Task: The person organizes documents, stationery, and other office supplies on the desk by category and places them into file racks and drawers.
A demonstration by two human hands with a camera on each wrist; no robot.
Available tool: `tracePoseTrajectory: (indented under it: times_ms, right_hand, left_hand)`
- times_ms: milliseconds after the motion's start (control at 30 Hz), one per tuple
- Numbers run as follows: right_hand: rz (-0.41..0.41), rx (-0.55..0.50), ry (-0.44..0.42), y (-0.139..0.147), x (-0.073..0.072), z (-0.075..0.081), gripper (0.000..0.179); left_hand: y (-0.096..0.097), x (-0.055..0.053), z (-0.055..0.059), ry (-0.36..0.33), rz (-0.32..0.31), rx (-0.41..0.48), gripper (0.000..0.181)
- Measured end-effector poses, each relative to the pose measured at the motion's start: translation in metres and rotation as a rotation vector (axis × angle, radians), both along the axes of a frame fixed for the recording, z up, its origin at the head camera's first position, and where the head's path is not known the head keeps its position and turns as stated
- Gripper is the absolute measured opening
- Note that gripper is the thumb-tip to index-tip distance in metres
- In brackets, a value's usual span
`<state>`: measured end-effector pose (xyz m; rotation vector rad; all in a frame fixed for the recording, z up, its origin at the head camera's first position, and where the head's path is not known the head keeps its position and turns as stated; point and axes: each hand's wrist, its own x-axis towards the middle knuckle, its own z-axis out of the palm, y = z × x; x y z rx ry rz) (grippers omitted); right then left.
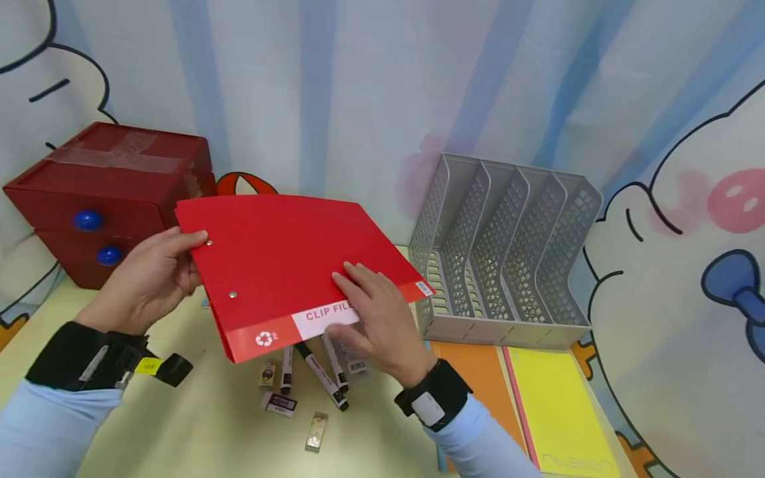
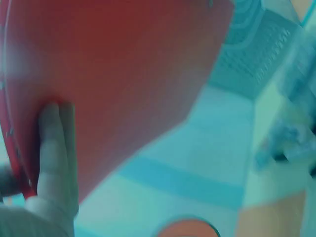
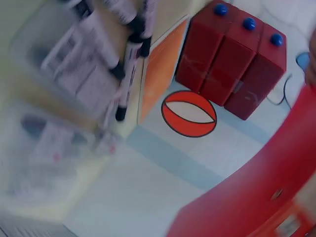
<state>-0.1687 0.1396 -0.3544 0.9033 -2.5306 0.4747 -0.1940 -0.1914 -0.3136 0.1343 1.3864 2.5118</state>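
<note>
A red clip file folder point(image 1: 287, 252) is held up above the table, its white "CLIP FILE" label along the near edge. Its left edge is pinched by my left hand point(image 1: 149, 275), thumb on the cover and fingers underneath; the left wrist view shows those fingers point(image 2: 54, 153) flat against the red underside. My right hand point(image 1: 382, 318) rests on the cover near the label, its fingers fairly straight. Below the folder lie several black-and-white markers point(image 1: 323, 375), an eraser point(image 1: 279, 403) and small boxes, partly hidden by it.
A grey file rack point(image 1: 502, 325) with several slots stands at the back right. Yellow point(image 1: 556, 405) and orange point(image 1: 472, 372) notebooks lie in front of it. At the back left stands a dark red drawer box point(image 1: 119, 192) with blue knobs. A small gold-coloured piece point(image 1: 316, 431) lies near the front.
</note>
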Motion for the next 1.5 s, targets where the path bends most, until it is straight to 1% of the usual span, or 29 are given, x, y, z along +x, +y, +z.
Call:
tracePoseTrajectory:
  times_ms: [33,100,133,200,233,300,367,400,467,533,600,667,700,767,833,900,1000,1033,1100,1200,1267,1333,1400,1500]
  right_hand:
    - [0.018,0.043,0.074,-0.002,0.001,0.001,0.074]
    - [0.008,0.103,0.229,-0.004,0.002,0.004,0.077]
    - [-0.013,0.118,0.305,-0.004,0.001,0.005,0.075]
    - [-0.058,0.109,0.416,-0.001,-0.002,0.008,0.067]
    - [-0.076,0.083,0.452,0.002,-0.003,0.010,0.062]
    - [-0.087,0.000,0.489,0.009,-0.006,0.013,0.058]
    - [-0.076,-0.113,0.482,0.018,-0.010,0.016,0.051]
    - [-0.059,-0.186,0.470,0.022,-0.011,0.018,0.047]
    - [-0.052,-0.354,0.443,0.031,-0.014,0.023,0.034]
    - [-0.050,-0.528,0.388,0.040,-0.015,0.031,0.028]
    - [-0.027,-0.708,0.309,0.049,-0.015,0.041,0.027]
    - [-0.002,-0.842,0.253,0.059,-0.015,0.053,0.030]
    - [0.034,-0.894,0.244,0.065,-0.016,0.060,0.032]
    - [0.096,-0.960,0.262,0.077,-0.017,0.071,0.033]
    - [0.105,-0.982,0.308,0.090,-0.019,0.081,0.033]
    - [0.094,-1.011,0.348,0.099,-0.016,0.093,0.033]
    - [0.009,-1.069,0.352,0.111,-0.006,0.112,0.033]
    - [-0.006,-1.089,0.359,0.114,-0.002,0.119,0.033]
    - [-0.066,-1.146,0.349,0.121,0.005,0.130,0.034]
    - [-0.165,-1.212,0.351,0.137,0.007,0.140,0.039]
    - [-0.227,-1.242,0.354,0.150,0.005,0.142,0.041]
    - [-0.270,-1.255,0.348,0.165,0.001,0.140,0.043]
    - [-0.316,-1.272,0.310,0.178,-0.005,0.135,0.044]
    - [-0.384,-1.277,0.221,0.194,-0.015,0.124,0.046]
  left_hand:
    - [0.005,0.001,0.007,0.005,0.020,0.001,0.043]
    - [0.017,0.002,0.019,0.031,0.058,-0.038,0.045]
    - [0.024,0.003,0.024,0.058,0.078,-0.073,0.046]
    - [0.038,0.004,0.034,0.134,0.113,-0.155,0.048]
    - [0.045,0.003,0.038,0.179,0.119,-0.190,0.049]
    - [0.056,0.001,0.044,0.277,0.109,-0.235,0.049]
    - [0.063,-0.001,0.046,0.351,0.084,-0.280,0.049]
    - [0.065,-0.002,0.045,0.375,0.076,-0.338,0.049]
    - [0.066,-0.005,0.041,0.387,0.068,-0.461,0.051]
    - [0.065,-0.008,0.032,0.381,0.054,-0.621,0.054]
    - [0.063,-0.013,0.021,0.379,0.038,-0.784,0.059]
    - [0.060,-0.020,0.008,0.388,0.016,-0.925,0.064]
    - [0.058,-0.023,0.002,0.398,0.005,-0.994,0.066]
    - [0.054,-0.029,-0.011,0.408,-0.012,-1.123,0.070]
    - [0.049,-0.034,-0.022,0.415,-0.035,-1.239,0.074]
    - [0.045,-0.037,-0.031,0.423,-0.068,-1.312,0.077]
    - [0.040,-0.037,-0.038,0.429,-0.116,-1.366,0.080]
    - [0.039,-0.036,-0.039,0.429,-0.128,-1.373,0.081]
    - [0.039,-0.034,-0.041,0.416,-0.152,-1.371,0.082]
    - [0.039,-0.032,-0.044,0.386,-0.175,-1.369,0.086]
    - [0.039,-0.032,-0.046,0.374,-0.182,-1.365,0.087]
    - [0.039,-0.032,-0.047,0.372,-0.181,-1.368,0.087]
    - [0.038,-0.032,-0.048,0.372,-0.180,-1.370,0.085]
    - [0.038,-0.032,-0.050,0.365,-0.178,-1.383,0.085]
